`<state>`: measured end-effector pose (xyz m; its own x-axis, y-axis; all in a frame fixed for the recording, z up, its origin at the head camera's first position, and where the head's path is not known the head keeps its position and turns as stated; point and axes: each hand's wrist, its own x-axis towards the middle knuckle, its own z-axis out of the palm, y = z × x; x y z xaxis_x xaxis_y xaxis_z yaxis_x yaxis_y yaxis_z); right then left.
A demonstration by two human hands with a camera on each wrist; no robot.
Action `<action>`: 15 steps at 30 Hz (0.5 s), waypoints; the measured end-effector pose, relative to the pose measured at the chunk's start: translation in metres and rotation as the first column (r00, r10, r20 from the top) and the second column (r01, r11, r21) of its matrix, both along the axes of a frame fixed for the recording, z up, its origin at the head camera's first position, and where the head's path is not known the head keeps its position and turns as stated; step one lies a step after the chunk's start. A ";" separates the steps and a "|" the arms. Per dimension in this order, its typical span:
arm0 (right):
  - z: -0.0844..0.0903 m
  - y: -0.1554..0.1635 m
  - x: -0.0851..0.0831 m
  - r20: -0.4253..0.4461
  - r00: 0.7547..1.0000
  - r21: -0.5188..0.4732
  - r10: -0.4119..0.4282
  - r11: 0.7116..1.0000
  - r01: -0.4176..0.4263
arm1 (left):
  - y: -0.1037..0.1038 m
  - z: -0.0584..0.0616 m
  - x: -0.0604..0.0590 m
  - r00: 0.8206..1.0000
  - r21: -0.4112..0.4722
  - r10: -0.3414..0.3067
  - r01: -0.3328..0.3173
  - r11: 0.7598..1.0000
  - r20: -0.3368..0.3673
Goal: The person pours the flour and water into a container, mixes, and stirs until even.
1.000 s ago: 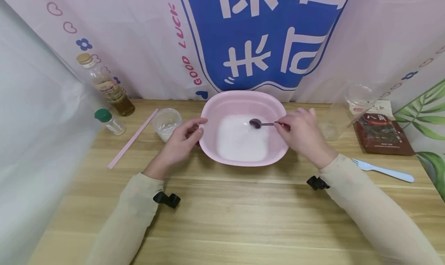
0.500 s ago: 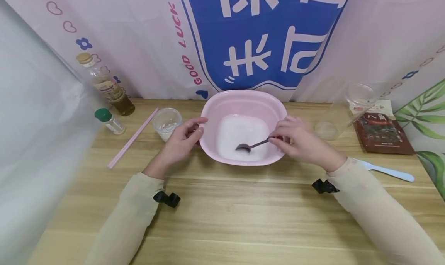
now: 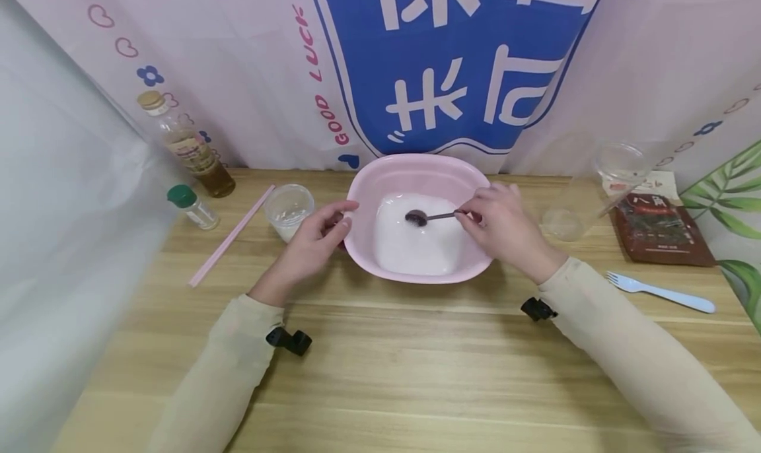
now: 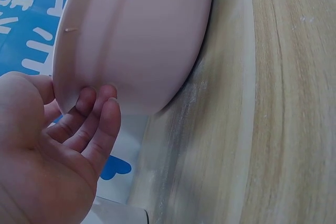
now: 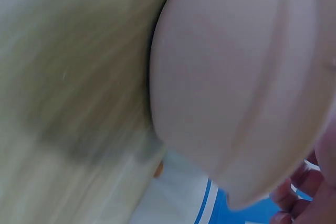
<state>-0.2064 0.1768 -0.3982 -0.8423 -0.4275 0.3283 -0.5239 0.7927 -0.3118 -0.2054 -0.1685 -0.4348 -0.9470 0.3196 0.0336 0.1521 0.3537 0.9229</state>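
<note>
1. Head view: wooden table (image 3: 416, 367) fills the lower frame; its near edge and right corner are cut off. A cloth backdrop (image 3: 440, 63) with big blue print is behind, top cropped.
2. Pink basin (image 3: 416, 175) sits at table centre, holding white liquid (image 3: 419, 242). Bottom hidden under the liquid. Left wrist view shows only its outer wall (image 4: 142, 35); right wrist view is blurred, same wall (image 5: 236, 77), little else readable.
3. Right hand (image 3: 505, 232) over the basin's right rim, fingers pinched on the handle of a dark spoon (image 3: 425, 216); spoon bowl lies at the liquid surface, handle end hidden in the fingers.
4. Left hand (image 3: 312, 245) grips the basin's left rim, thumb on top, fingers curled under the lip (image 4: 100, 114). Palm mostly cut off in the wrist view.
5. Around, left side: oil bottle (image 3: 187, 146) against the backdrop, small green-capped jar (image 3: 191, 207), pink straw (image 3: 232, 236) lying diagonal, clear cup (image 3: 289, 210) just beside the left hand, partly whitish inside.
6. Right side: clear plastic cup (image 3: 594, 182) tipped on its side, hard to make out; dark red packet (image 3: 660, 232) partly behind it; pale blue fork (image 3: 660, 292) near the right sleeve.
7. Black clips (image 3: 289, 340) at both wrists, small.
</note>
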 end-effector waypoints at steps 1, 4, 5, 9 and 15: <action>0.000 0.003 -0.001 -0.016 1.000 -0.007 -0.007 1.000 0.006 | 0.000 0.000 0.000 1.000 0.000 0.001 -0.001 1.000 -0.002; 0.001 0.013 -0.004 -0.072 0.997 -0.062 -0.012 0.998 0.008 | 0.000 0.000 0.000 1.000 -0.005 0.003 -0.003 1.000 -0.011; 0.001 0.016 -0.005 -0.084 0.996 -0.084 -0.016 0.996 0.009 | 0.000 0.000 0.000 1.000 -0.007 0.004 -0.004 1.000 -0.013; 0.000 0.024 -0.006 -0.114 0.993 -0.133 -0.031 0.991 0.015 | -0.001 0.000 0.001 1.000 -0.009 0.010 -0.010 1.000 -0.021; -0.008 0.023 -0.002 -0.090 0.996 -0.093 0.002 0.996 -0.011 | 0.002 0.001 0.002 1.000 0.003 0.011 -0.011 1.000 -0.017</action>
